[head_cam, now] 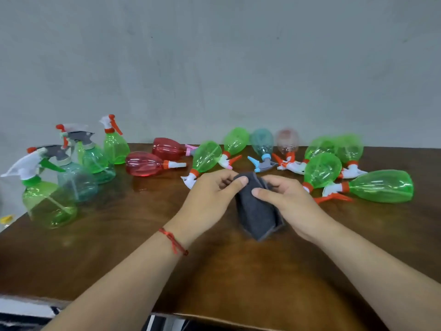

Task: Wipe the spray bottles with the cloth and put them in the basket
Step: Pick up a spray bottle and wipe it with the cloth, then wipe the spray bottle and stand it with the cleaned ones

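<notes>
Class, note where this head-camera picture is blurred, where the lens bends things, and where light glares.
Head view: the left hand, right hand and the grey cloth they pinch look fairly sharp; head view: the pale pink bottle is smeared; head view: the upright green bottle at the left edge leans outward, wide-angle bending; head view: sheen on the table, streak highlights on the rightmost green bottle.

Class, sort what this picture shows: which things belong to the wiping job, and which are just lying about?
For the job: cloth, gripped by left hand and right hand; upright spray bottles; spray bottles lying down. No basket shows.
Just there: table; wall; red wrist string; small yellow thing past the table's left edge.
</notes>
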`<state>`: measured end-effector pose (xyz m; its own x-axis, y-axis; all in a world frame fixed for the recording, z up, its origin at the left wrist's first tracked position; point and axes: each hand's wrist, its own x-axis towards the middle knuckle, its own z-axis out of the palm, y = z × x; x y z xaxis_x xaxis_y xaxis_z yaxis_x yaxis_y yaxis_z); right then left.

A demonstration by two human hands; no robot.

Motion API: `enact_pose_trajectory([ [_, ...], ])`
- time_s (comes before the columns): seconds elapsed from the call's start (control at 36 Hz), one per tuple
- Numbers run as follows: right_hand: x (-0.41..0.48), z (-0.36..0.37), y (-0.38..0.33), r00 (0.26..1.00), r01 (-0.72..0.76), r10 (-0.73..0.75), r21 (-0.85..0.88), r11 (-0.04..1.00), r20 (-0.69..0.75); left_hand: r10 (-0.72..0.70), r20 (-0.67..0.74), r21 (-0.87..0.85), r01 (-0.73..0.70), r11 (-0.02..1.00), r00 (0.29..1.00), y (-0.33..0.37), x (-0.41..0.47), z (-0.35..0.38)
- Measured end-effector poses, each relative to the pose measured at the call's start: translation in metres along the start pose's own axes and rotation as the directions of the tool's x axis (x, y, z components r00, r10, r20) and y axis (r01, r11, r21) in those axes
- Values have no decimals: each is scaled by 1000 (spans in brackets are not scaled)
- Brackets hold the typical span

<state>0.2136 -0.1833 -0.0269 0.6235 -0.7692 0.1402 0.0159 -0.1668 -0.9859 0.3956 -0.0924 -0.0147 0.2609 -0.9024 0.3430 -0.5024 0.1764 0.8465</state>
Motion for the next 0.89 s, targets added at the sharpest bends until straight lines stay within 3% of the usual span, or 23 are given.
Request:
enact_pose_trajectory([
  [0.19,10,-56,21,994,69,-64,60,996,-86,-2,91,26,0,1000,996,-15,38,40],
  [0.28,14,-76,27,982,127,-108,117,985,-155,49,136,139,-68,988,990,-26,53,55],
  [0.42,19,-119,13,933,248,-235,15,969,-273,166,398,478,-358,802,902,-34,86,81],
  [0.53,20,-153,17,851,253,-304,-172,952,-428,121,549,520,-452,725,827,-33,100,110],
  [0.61,21,-162,23,789,255,-314,-183,949,-528,71,621,546,-495,676,781,-35,102,127],
  [0.75,25,-160,31,781,263,-319,-181,948,-537,78,614,607,-533,589,785,-33,93,130],
  [0.89,26,-153,34,808,267,-317,-172,948,-496,103,555,626,-495,602,826,-38,84,110],
])
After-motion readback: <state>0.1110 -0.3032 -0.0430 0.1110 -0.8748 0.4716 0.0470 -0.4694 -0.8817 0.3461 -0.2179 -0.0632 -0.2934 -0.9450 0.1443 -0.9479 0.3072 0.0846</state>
